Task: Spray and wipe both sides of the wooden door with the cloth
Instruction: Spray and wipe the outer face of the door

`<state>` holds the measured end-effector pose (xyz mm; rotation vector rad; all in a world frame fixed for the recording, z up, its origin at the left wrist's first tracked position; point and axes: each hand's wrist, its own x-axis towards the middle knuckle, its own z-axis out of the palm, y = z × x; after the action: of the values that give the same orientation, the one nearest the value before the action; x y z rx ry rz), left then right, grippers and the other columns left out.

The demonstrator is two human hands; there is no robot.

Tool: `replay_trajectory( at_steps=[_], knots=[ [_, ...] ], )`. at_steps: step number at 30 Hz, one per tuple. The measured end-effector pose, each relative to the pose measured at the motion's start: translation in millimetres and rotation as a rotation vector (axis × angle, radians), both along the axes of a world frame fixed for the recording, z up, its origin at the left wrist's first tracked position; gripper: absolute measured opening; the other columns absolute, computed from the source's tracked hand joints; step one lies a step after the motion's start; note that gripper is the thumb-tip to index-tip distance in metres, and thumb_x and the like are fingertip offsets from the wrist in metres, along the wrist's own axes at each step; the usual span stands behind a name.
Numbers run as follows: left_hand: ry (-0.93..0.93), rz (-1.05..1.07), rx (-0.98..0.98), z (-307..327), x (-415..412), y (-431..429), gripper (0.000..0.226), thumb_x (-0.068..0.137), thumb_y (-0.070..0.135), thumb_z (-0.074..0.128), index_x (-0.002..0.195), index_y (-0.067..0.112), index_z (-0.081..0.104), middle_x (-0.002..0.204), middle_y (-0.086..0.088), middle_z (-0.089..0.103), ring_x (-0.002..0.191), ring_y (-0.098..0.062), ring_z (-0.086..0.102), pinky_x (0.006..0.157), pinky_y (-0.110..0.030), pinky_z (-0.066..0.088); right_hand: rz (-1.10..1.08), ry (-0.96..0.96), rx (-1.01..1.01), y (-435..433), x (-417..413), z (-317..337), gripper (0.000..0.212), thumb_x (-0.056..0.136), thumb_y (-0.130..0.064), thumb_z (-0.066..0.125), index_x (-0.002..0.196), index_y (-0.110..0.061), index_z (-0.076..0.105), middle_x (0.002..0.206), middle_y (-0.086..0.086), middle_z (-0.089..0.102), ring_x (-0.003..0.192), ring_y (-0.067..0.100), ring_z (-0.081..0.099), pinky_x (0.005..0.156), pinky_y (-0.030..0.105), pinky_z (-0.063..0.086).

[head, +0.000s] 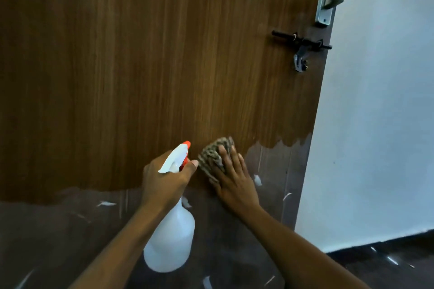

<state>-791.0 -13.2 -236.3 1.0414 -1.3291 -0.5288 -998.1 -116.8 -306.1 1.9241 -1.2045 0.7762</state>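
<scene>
The wooden door fills the view, upright, its lower part covered by torn protective film. The right hand presses the cloth flat against it with fingers spread, which distributes wiping pressure. The left hand grips the spray bottle by the neck, nozzle facing the door for respraying.

cloth: partly under right hand | door: cropped top, left

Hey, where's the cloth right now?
Low centre in the head view, the cloth is pressed against the door under the right hand, just right of the spray bottle in the left hand.
</scene>
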Motion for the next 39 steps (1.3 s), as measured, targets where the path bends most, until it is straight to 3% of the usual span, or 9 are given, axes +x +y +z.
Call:
replay_trajectory(
  at_steps=[3, 7, 10, 14, 22, 28, 30, 34, 39],
  knots=[
    [0.004, 0.016, -0.034, 5.9, -23.6, 3.7, 0.035, 0.078, 0.035, 0.071, 0.109, 0.025, 0.058, 0.108, 0.006, 0.063, 0.08, -0.01, 0.057, 0.06, -0.013, 0.042, -0.138, -0.444, 0.202, 9.2, -45.2, -6.9, 0.073, 0.103, -0.054, 0.028, 0.144, -0.048, -0.033, 0.163, 0.002, -0.017, 0.151, 0.027, -0.012, 0.121, 0.048, 0.004],
    [-0.034, 0.03, -0.046, 5.7, -50.7, 6.8, 0.036, 0.078, 0.033, 0.071, 0.11, 0.026, 0.057, 0.102, 0.013, 0.054, 0.074, -0.004, 0.052, 0.06, -0.01, 0.039, -0.223, -0.884, 0.186, -6.1, -58.8, 44.4, 0.071, 0.093, -0.067, 0.006, 0.144, -0.039, -0.035, 0.164, 0.006, -0.021, 0.151, 0.034, -0.012, 0.12, 0.048, 0.0],
    [-0.025, 0.013, -0.043, 5.4, -67.5, 2.6, 0.043, 0.079, 0.034, 0.07, 0.118, 0.021, 0.059, 0.109, 0.01, 0.06, 0.085, -0.009, 0.056, 0.062, -0.01, 0.04, -0.178, -0.591, 0.096, -15.1, -52.6, 59.4, 0.066, 0.101, -0.058, 0.012, 0.152, -0.034, -0.023, 0.164, 0.01, -0.017, 0.15, 0.033, -0.017, 0.119, 0.045, -0.012],
    [-0.02, 0.01, -0.054, 0.2, -96.7, -4.4, 0.04, 0.078, 0.031, 0.072, 0.115, 0.023, 0.06, 0.106, 0.011, 0.06, 0.083, -0.007, 0.056, 0.062, -0.008, 0.04, -0.004, -0.067, -0.01, -15.9, -103.0, -11.3, 0.063, 0.105, -0.044, 0.031, 0.158, -0.032, 0.0, 0.167, 0.008, 0.001, 0.152, 0.035, 0.004, 0.123, 0.05, 0.003],
    [-0.031, 0.005, 0.039, -34.4, -144.4, -19.8, 0.04, 0.077, 0.033, 0.071, 0.113, 0.029, 0.055, 0.108, 0.016, 0.053, 0.087, -0.005, 0.054, 0.066, -0.008, 0.037, -0.188, -1.03, 0.05, -33.8, -144.4, 60.1, 0.062, 0.104, -0.05, 0.015, 0.152, -0.036, -0.022, 0.165, 0.01, -0.014, 0.152, 0.032, -0.008, 0.123, 0.05, -0.004],
    [-0.05, -0.034, 0.104, -67.5, -173.5, -23.6, 0.043, 0.076, 0.035, 0.071, 0.114, 0.034, 0.051, 0.11, 0.019, 0.053, 0.087, -0.002, 0.056, 0.067, -0.002, 0.036, 0.024, -0.172, -0.061, -31.4, -168.5, -12.4, 0.056, 0.105, -0.044, 0.026, 0.158, -0.031, 0.009, 0.166, 0.009, 0.004, 0.152, 0.036, 0.005, 0.123, 0.055, 0.007],
    [-0.061, -0.011, 0.144, -79.4, -185.0, -18.5, 0.041, 0.076, 0.033, 0.073, 0.109, 0.033, 0.048, 0.106, 0.017, 0.052, 0.09, -0.005, 0.057, 0.075, -0.006, 0.039, -0.03, -0.182, -0.021, -27.7, -203.0, -64.7, 0.056, 0.105, -0.042, 0.025, 0.158, -0.026, 0.014, 0.166, 0.012, 0.004, 0.152, 0.037, 0.006, 0.12, 0.057, 0.016],
    [-0.165, 0.048, 0.226, -111.6, -201.1, -8.1, 0.048, 0.076, 0.032, 0.075, 0.119, 0.019, 0.06, 0.112, 0.012, 0.058, 0.098, -0.006, 0.056, 0.087, -0.013, 0.038, -0.141, -0.392, 0.104, -25.8, -232.9, -91.0, 0.063, 0.103, -0.052, 0.013, 0.159, -0.027, -0.003, 0.165, 0.012, -0.01, 0.153, 0.034, 0.0, 0.124, 0.04, 0.0],
    [-0.11, 0.087, 0.456, -144.1, -204.0, -8.3, 0.038, 0.077, 0.041, 0.071, 0.106, 0.031, 0.049, 0.123, 0.004, 0.059, 0.106, -0.013, 0.056, 0.097, -0.024, 0.042, -0.09, -0.493, 0.062, -23.5, -203.7, -88.8, 0.061, 0.104, -0.047, 0.018, 0.158, -0.029, -0.003, 0.166, 0.009, -0.004, 0.153, 0.033, 0.0, 0.123, 0.048, 0.005]
  ],
)
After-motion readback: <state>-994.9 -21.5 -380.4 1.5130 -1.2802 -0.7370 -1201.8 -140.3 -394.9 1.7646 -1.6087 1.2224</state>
